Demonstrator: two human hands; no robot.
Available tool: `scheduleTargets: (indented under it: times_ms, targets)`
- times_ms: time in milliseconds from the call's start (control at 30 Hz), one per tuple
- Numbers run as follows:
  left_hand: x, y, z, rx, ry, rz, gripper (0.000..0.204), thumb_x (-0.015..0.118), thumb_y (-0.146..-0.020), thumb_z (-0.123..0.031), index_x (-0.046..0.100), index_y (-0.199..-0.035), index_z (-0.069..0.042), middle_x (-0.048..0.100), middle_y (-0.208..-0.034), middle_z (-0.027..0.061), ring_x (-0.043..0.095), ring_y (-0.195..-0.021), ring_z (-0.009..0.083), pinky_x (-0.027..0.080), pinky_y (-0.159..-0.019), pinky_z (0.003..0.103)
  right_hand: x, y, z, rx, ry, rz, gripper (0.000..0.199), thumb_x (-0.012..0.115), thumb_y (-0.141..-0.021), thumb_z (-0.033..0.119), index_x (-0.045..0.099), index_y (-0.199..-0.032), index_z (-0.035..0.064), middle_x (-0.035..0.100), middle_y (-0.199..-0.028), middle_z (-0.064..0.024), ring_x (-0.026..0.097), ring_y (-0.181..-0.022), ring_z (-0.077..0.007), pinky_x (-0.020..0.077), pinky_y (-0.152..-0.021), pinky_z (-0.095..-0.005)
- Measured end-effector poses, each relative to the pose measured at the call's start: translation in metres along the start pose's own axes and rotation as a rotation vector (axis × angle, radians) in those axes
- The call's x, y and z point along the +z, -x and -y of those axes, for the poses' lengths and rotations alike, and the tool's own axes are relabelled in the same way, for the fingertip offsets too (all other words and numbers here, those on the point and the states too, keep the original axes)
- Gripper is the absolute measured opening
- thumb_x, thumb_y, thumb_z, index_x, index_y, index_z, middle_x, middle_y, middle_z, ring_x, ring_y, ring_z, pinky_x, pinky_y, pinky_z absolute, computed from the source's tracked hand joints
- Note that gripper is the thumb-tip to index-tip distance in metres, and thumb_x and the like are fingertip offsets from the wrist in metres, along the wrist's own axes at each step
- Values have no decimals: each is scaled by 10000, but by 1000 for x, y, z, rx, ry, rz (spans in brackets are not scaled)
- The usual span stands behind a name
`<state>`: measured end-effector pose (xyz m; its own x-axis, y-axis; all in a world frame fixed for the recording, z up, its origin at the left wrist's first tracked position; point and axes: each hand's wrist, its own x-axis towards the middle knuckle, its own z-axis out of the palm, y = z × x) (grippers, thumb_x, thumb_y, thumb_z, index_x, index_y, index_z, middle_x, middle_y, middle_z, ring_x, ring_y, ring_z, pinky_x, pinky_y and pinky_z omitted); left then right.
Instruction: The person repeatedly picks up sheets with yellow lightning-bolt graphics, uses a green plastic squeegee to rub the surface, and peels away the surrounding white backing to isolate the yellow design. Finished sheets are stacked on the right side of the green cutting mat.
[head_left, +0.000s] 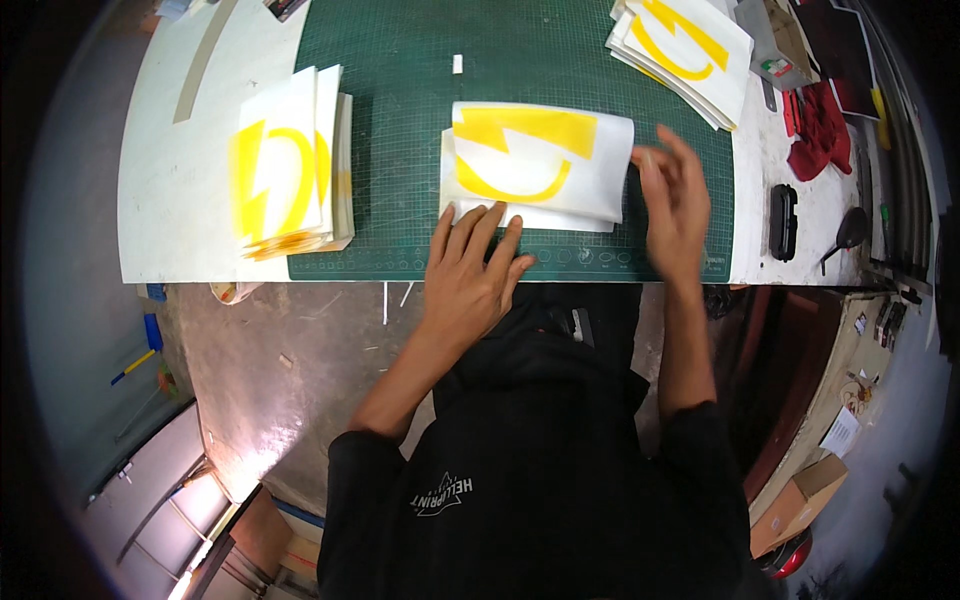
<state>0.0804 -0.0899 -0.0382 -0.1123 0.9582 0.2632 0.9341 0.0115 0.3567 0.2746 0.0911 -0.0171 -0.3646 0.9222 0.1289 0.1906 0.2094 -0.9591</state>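
A white sheet printed with yellow shapes lies folded over on the green cutting mat, in front of me. Its right side bulges up in a loose curve. My left hand rests on the sheet's near edge, fingers spread and pointing away from me. At the right edge of the sheet is my right hand, its fingers apart and slightly curled, the tips close to the fold. Whether those tips touch the sheet is hard to see.
To the left stands a stack of folded yellow-printed sheets; another stack lies at the far right. A small white piece sits beyond the sheet. On the right are a red cloth, a black case and a grey box.
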Motion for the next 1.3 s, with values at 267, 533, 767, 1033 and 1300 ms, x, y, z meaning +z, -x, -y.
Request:
scheduleTargets:
  times_ms: [267,533,767,1033,1300]
  targets:
    - [9,-31,5,-2,-29,-110,287,820,-890,-226,745,-1105,-52,697,-1155,103,633,-1113,286,419,-1087,513,6,-105,-26,475,-855,289,524,543,-1117,250,404,-1569,23,686,-1242,-205,711,-1136,-247,575,-1011,-388]
    - [-21,-70,26,51,57,84,752,811,-850,-403,567,-1404,44,579,-1298,190,537,-1248,339,371,-1109,545,34,-56,33,116,383,-84,357,759,-970,143,625,-1259,-18,686,-1116,-156,702,-928,-222,552,-790,-324]
    - [-19,-86,43,127,-62,150,1014,771,-814,-613,482,-1464,111,503,-1467,267,437,-1427,394,272,-1225,596,42,-12,37,-516,738,-198,336,788,-864,47,671,-1170,-27,643,-1178,-203,622,-1116,-340,479,-950,-478]
    - [-13,-127,65,170,-146,337,1554,763,-525,-927,332,-1558,150,291,-1652,358,225,-1587,476,116,-1295,633,67,-32,0,-400,1003,217,496,638,-940,142,595,-1404,-30,557,-1504,-236,464,-1470,-399,187,-1245,-698]
    - [-6,-131,73,152,-114,361,1757,742,-371,-999,227,-1623,120,197,-1698,357,155,-1618,455,83,-1295,637,77,-54,-12,-396,881,286,569,552,-977,190,512,-1490,-53,522,-1569,-217,466,-1494,-341,184,-1273,-650]
